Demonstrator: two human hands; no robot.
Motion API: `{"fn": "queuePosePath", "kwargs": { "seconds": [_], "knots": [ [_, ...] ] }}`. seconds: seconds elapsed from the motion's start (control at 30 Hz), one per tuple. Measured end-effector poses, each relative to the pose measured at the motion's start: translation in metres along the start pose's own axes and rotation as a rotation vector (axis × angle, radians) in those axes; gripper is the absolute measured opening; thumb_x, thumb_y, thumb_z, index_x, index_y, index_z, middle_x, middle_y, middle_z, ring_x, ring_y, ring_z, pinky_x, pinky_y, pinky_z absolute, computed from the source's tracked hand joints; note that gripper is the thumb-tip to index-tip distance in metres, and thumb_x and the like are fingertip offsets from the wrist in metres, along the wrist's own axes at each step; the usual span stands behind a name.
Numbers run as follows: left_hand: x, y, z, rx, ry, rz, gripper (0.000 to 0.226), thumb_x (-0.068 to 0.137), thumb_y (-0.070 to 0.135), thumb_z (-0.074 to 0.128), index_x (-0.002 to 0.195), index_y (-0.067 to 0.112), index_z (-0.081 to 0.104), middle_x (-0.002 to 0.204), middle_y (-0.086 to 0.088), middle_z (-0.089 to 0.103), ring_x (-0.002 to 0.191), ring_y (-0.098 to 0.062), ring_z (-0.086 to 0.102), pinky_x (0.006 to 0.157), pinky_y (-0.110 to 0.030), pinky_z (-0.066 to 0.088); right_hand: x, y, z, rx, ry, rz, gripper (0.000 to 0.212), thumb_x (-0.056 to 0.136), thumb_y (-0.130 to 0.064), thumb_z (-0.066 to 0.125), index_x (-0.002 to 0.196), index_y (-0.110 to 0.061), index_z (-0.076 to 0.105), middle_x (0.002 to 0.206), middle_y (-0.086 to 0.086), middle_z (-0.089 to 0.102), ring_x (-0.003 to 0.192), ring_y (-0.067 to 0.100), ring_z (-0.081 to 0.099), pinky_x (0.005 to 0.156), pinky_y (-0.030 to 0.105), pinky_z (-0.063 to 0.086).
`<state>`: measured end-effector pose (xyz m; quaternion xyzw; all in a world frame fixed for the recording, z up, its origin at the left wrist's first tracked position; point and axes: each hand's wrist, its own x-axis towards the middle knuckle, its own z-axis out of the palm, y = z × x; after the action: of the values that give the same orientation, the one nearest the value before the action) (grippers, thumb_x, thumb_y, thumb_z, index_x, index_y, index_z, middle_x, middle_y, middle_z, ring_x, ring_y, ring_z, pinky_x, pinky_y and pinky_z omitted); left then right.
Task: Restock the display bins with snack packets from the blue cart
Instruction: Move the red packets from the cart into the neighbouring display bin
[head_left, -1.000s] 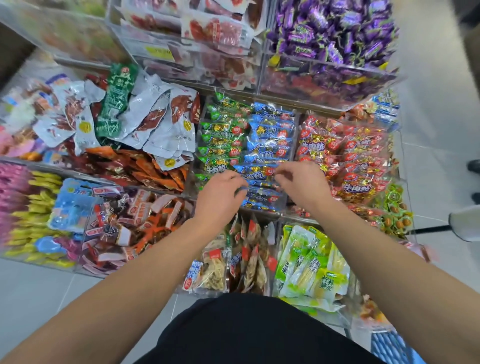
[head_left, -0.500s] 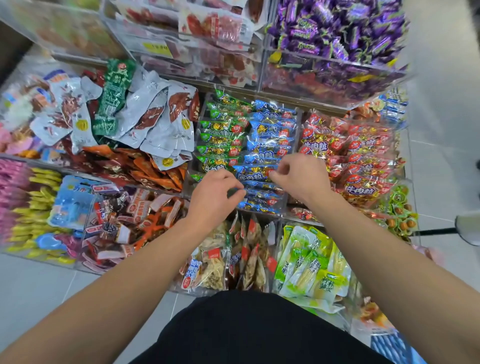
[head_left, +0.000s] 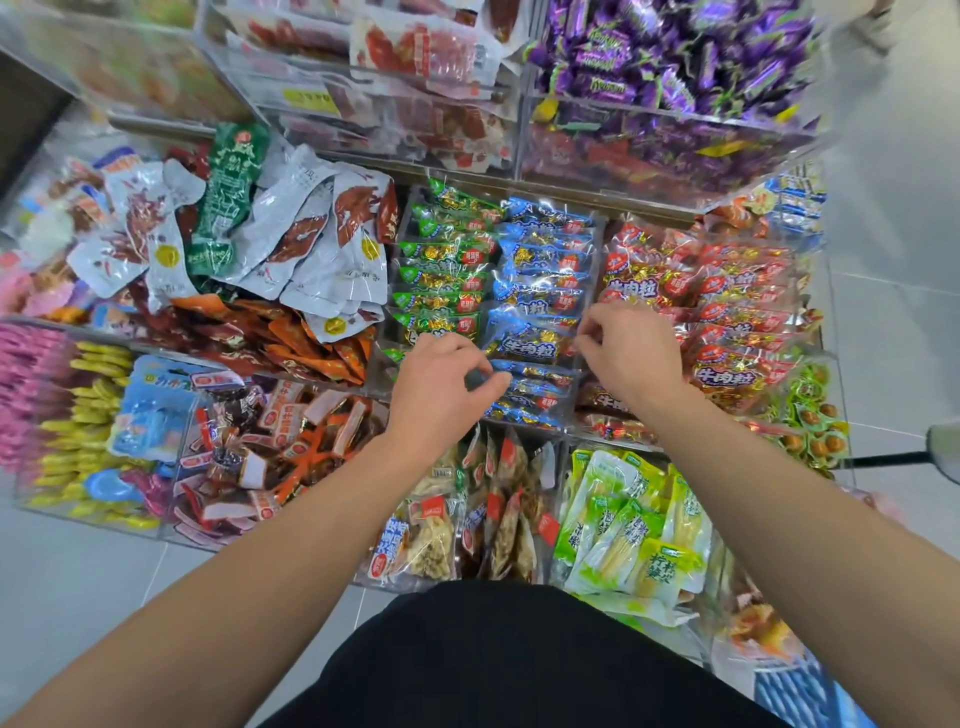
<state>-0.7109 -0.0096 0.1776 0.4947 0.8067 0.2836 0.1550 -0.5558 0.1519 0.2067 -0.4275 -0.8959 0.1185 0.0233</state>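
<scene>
- Both hands are being worked over the clear acrylic bin (head_left: 582, 228) that holds green and blue packets side by side, at the near edge of the blue row.
- Since a second ago the left hand (head_left: 441, 389) has been shifted slightly toward the near edge; the right hand (head_left: 631, 348) has been moved a little toward the bin's right wall. The packet rows themselves are being seen in much the same order.
- Left hand: fingers are being curled, tips pinched near the nearest blue foil-and-clear snack packets (head_left: 530, 387); whether a packet is actually being pinched cannot be told.
- Right hand: fingers are being loosely curled at the right end of the upper blue packet (head_left: 527, 343); a grip on it cannot be confirmed.
- Judgement: packets are being squared up in the blue row rather than fetched, so this bin is probably nearly filled.
- The green foil snack packets (head_left: 441, 260) are being left untouched alongside on the left; the red foil packets (head_left: 727, 312) are being held in the next bin to the right.
- The blue cart cannot be identified for certain; only a blue edge (head_left: 800, 691) is being shown at the bottom right corner.
- Surroundings: tiered clear bins are being stacked on a grey tiled floor (head_left: 78, 571), with purple wrapped candies (head_left: 675, 52) in the upper tier.
</scene>
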Motion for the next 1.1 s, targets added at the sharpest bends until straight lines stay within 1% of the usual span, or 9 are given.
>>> {"fn": "queuePosePath", "kwargs": {
  "seconds": [0.07, 0.17, 0.27, 0.37, 0.53, 0.67, 0.8, 0.9, 1.1],
  "knots": [
    [0.008, 0.007, -0.001, 0.056, 0.023, 0.005, 0.021, 0.091, 0.037, 0.069, 0.095, 0.018, 0.075, 0.1, 0.003, 0.07, 0.099, -0.024, 0.052, 0.087, -0.039, 0.041, -0.002, 0.003, -0.002, 0.047, -0.025, -0.004, 0.009, 0.091, -0.027, 0.065, 0.088, -0.021, 0.07, 0.088, 0.0, 0.069, 0.086, 0.025, 0.062, 0.079, 0.041, 0.052],
    [0.023, 0.017, -0.003, 0.172, -0.067, -0.066, 0.028, 0.092, 0.04, 0.066, 0.115, 0.026, 0.072, 0.113, 0.005, 0.071, 0.11, -0.027, 0.052, 0.094, -0.043, 0.039, -0.002, -0.002, 0.0, 0.149, -0.014, -0.034, 0.009, 0.092, -0.024, 0.066, 0.094, -0.02, 0.073, 0.091, 0.0, 0.068, 0.086, 0.021, 0.062, 0.08, 0.039, 0.053],
    [0.033, 0.018, -0.007, 0.25, -0.153, -0.113, 0.016, 0.092, 0.042, 0.064, 0.099, 0.032, 0.075, 0.107, 0.008, 0.071, 0.113, -0.028, 0.051, 0.091, -0.043, 0.037, -0.001, -0.005, 0.003, 0.184, 0.004, -0.054, 0.011, 0.093, -0.022, 0.064, 0.096, -0.019, 0.074, 0.094, 0.001, 0.067, 0.088, 0.021, 0.06, 0.078, 0.035, 0.051],
    [0.034, 0.008, -0.01, 0.245, -0.153, -0.112, 0.015, 0.093, 0.035, 0.064, 0.084, 0.03, 0.076, 0.097, 0.007, 0.07, 0.11, -0.029, 0.052, 0.083, -0.041, 0.034, 0.0, -0.002, 0.004, 0.173, -0.006, -0.041, 0.012, 0.093, -0.021, 0.064, 0.097, -0.018, 0.074, 0.095, 0.001, 0.068, 0.088, 0.022, 0.061, 0.075, 0.033, 0.048],
    [0.034, 0.001, -0.01, 0.182, -0.13, -0.17, 0.016, 0.092, 0.036, 0.066, 0.078, 0.032, 0.073, 0.087, 0.009, 0.064, 0.106, -0.027, 0.052, 0.082, -0.039, 0.031, -0.001, 0.001, 0.005, 0.184, -0.027, -0.039, 0.011, 0.093, -0.022, 0.064, 0.096, -0.02, 0.074, 0.097, 0.0, 0.068, 0.088, 0.021, 0.061, 0.072, 0.028, 0.044],
    [0.035, 0.005, -0.011, 0.175, -0.125, -0.183, 0.013, 0.091, 0.035, 0.065, 0.084, 0.03, 0.074, 0.085, 0.009, 0.063, 0.107, -0.028, 0.055, 0.084, -0.04, 0.033, -0.002, -0.004, 0.009, 0.138, -0.058, -0.062, 0.013, 0.094, -0.022, 0.061, 0.099, -0.019, 0.073, 0.097, 0.003, 0.067, 0.097, 0.025, 0.058, 0.083, 0.036, 0.049],
    [0.014, 0.004, -0.015, 0.11, -0.06, 0.003, 0.022, 0.089, 0.037, 0.069, 0.104, 0.023, 0.076, 0.106, 0.003, 0.071, 0.108, -0.027, 0.054, 0.094, -0.045, 0.042, -0.004, -0.005, 0.011, 0.185, -0.044, -0.089, 0.023, 0.091, -0.03, 0.066, 0.111, -0.021, 0.071, 0.106, 0.002, 0.067, 0.104, 0.028, 0.053, 0.09, 0.039, 0.045],
    [-0.007, 0.002, -0.01, 0.157, -0.09, 0.144, 0.034, 0.09, 0.033, 0.069, 0.12, 0.018, 0.073, 0.122, 0.0, 0.071, 0.114, -0.03, 0.054, 0.1, -0.048, 0.042, 0.0, -0.015, 0.018, 0.202, -0.05, -0.12, 0.023, 0.092, -0.027, 0.066, 0.113, -0.022, 0.071, 0.108, 0.002, 0.068, 0.103, 0.028, 0.054, 0.086, 0.036, 0.042],
    [-0.014, -0.003, 0.002, 0.232, -0.128, 0.134, 0.036, 0.096, 0.031, 0.065, 0.13, 0.02, 0.068, 0.136, 0.001, 0.065, 0.126, -0.031, 0.052, 0.11, -0.051, 0.037, 0.017, -0.023, 0.023, 0.108, -0.119, -0.062, 0.013, 0.093, -0.025, 0.064, 0.103, -0.022, 0.071, 0.102, 0.001, 0.07, 0.093, 0.026, 0.063, 0.079, 0.039, 0.055]
  ]
}}
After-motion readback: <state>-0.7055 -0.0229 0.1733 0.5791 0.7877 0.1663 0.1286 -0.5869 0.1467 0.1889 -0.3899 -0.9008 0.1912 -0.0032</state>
